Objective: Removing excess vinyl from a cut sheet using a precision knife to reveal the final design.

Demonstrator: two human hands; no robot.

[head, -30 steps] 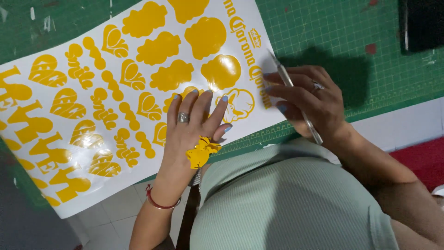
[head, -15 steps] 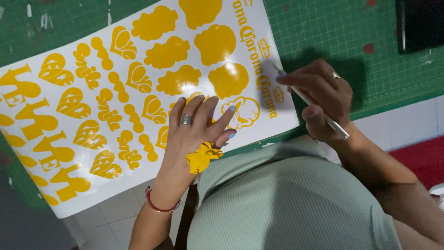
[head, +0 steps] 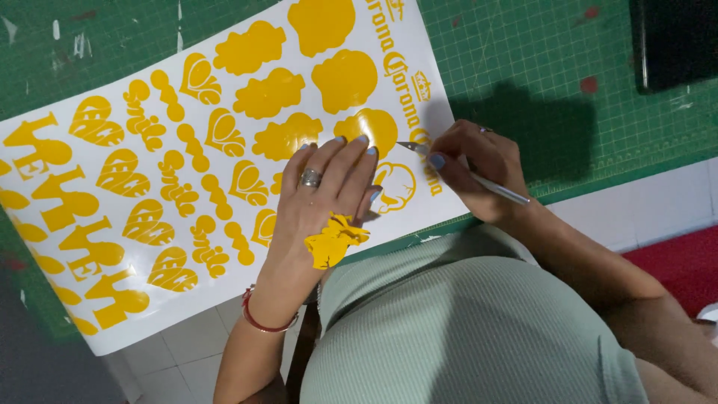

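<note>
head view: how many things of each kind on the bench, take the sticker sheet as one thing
sticker sheet: 1
green cutting mat: 1
craft knife, in the right hand: 1
yellow vinyl scrap, on the left hand: 1
dark flat device: 1
total: 5

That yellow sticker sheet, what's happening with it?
A person leans over a white sheet of yellow stickers on a green cutting mat. The left hand lies flat on the sheet, with a crumpled yellow scrap stuck to its back. The right hand grips a thin metal tool, its tip at a round sticker near the sheet's edge.
</note>
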